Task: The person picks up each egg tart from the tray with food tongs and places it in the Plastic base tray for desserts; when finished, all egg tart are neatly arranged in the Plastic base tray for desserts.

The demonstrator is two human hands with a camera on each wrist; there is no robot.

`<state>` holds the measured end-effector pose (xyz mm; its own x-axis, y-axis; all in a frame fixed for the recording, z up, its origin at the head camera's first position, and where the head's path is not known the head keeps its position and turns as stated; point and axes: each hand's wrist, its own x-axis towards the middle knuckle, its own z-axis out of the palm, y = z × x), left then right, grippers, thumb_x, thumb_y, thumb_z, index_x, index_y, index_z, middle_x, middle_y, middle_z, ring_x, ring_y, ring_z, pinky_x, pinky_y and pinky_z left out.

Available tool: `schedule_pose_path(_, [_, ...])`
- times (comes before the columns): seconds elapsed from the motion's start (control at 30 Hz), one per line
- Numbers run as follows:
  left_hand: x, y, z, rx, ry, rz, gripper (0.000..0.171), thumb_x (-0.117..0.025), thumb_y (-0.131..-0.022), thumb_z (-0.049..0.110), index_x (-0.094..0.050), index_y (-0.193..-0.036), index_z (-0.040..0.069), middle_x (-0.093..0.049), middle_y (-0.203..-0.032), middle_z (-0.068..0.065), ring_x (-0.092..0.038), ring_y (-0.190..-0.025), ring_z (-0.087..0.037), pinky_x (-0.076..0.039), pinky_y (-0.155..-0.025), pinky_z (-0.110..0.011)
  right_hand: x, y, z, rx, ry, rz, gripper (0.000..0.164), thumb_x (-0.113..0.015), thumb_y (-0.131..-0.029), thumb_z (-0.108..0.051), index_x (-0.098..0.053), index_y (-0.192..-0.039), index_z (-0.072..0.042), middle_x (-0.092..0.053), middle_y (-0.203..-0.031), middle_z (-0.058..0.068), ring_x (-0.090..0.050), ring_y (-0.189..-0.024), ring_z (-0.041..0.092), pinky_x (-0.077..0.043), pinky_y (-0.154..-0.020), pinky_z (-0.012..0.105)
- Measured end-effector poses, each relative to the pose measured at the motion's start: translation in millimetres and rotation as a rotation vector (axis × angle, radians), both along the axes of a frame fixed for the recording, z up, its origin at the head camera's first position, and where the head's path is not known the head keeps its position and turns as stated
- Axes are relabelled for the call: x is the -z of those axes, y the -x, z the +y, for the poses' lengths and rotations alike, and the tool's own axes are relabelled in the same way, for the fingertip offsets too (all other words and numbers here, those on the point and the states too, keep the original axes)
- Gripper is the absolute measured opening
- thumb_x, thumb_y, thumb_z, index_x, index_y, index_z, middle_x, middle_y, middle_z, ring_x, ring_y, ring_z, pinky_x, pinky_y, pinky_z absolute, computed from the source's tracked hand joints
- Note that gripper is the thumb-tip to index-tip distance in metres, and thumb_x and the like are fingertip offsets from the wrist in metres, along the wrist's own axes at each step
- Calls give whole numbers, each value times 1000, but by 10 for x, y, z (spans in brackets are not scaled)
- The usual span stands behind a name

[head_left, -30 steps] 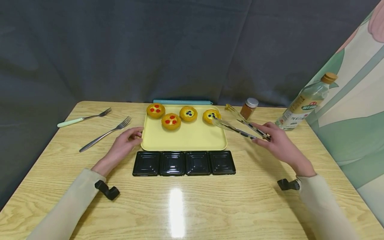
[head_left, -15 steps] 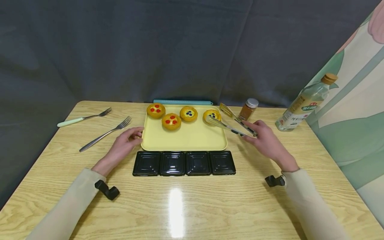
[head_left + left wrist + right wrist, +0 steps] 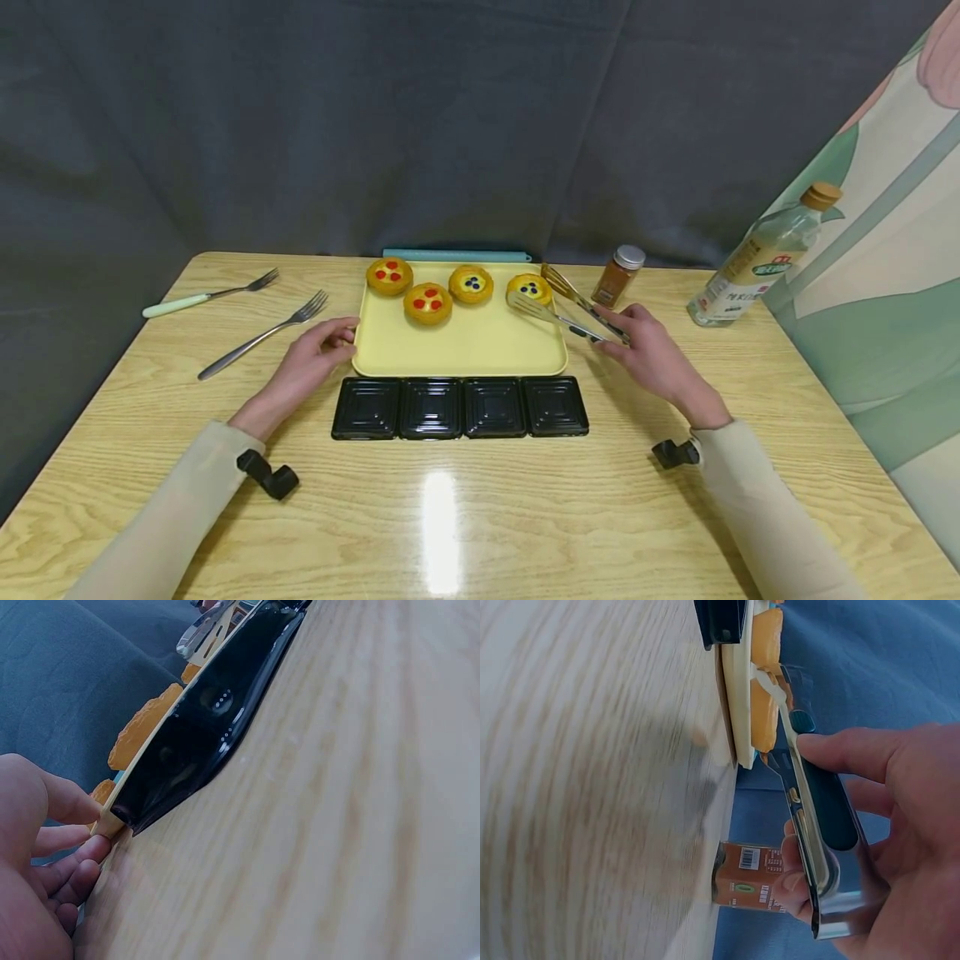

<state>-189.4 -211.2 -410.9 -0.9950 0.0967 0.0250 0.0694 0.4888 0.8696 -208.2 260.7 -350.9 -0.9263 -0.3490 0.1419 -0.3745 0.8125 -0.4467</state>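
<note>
My left hand [image 3: 307,362] grips the left rim of the yellow tray [image 3: 465,354]; in the left wrist view its fingers curl at the tray's corner. With my right hand [image 3: 652,354] I hold metal tongs [image 3: 573,327], thumb on one arm and fingers on the other. The tongs' arms are spread on either side of the rightmost blue-topped egg tart [image 3: 532,287], at the tray's back right. Whether they touch it I cannot tell. Another blue-topped tart [image 3: 471,285] and two red-topped tarts, one at the back [image 3: 389,276] and one nearer [image 3: 427,305], sit on the tray.
Black square dishes [image 3: 495,408] line the tray's front edge. A spice jar [image 3: 618,275] and a tall bottle [image 3: 757,262] stand on the right. Two forks, one green-handled [image 3: 210,294] and one metal [image 3: 262,337], lie left. A teal strip [image 3: 457,255] lies behind the tray.
My right hand has moved left with the tongs, bringing their spread arms from the tart's right side to around it. My left hand and the tarts have stayed put.
</note>
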Motion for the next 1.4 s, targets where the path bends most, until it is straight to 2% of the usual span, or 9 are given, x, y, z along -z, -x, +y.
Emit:
schedule_pose_path(0.93, [-16, -4, 10, -10, 1, -4, 50, -59, -100, 9, -47, -147, -1, -55, -122, -17, -47, -106, -27, -38, -89, -41, 59, -18, 20, -5, 8, 67, 52, -66, -98, -8, -50, -147, 1, -51, -100, 21, -44, -77, 28, -37, -65, 39])
schedule_pose_path(1.4, [-22, -13, 18, -11, -3, 1, 50, -59, -99, 8, -48, -147, -1, -55, -122, -18, -47, -106, -28, -38, -88, -41, -34, -112, 45, -17, 1, 83, 50, -63, -99, -7, -51, -146, 1, -52, -101, 20, -43, -74, 25, -37, -65, 39])
